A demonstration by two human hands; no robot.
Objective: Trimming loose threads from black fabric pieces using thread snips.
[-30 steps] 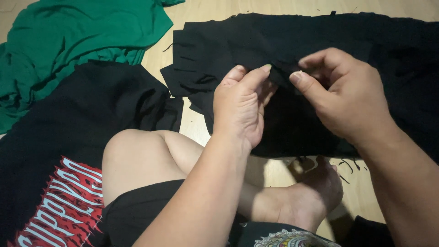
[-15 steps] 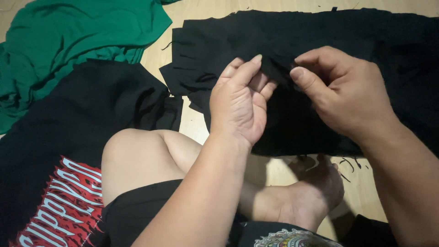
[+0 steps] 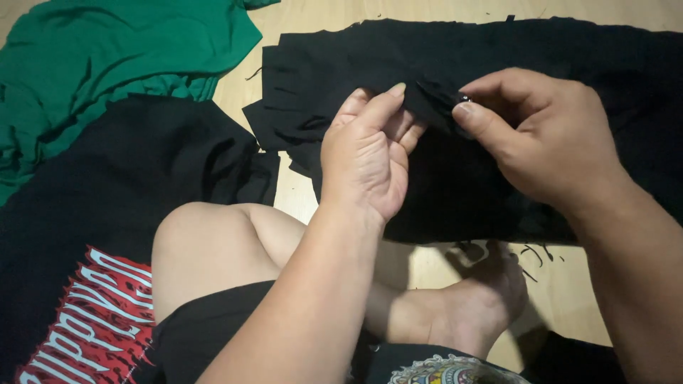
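Fringe strip [image 3: 434, 96] of the black cloth [image 3: 541, 50] on the far floor is being pinched between left hand [image 3: 366, 153] and right hand [image 3: 548, 139], running left-right between them, both equally near.

We see our left hand [image 3: 366, 153] raised, back to us, fingers curled and pinching; our right hand [image 3: 544, 139] pinches thumb against forefinger opposite.

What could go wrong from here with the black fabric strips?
1. Both the left hand and right hand pinch thin strips of the black cloth whose edge is cut into a fringe; a hard pull might tear one off.
2. Black on black makes the strips hard to tell apart, so a wrong pair could get picked.
3. Loose threads lie on the floor beside the foot and may scatter.
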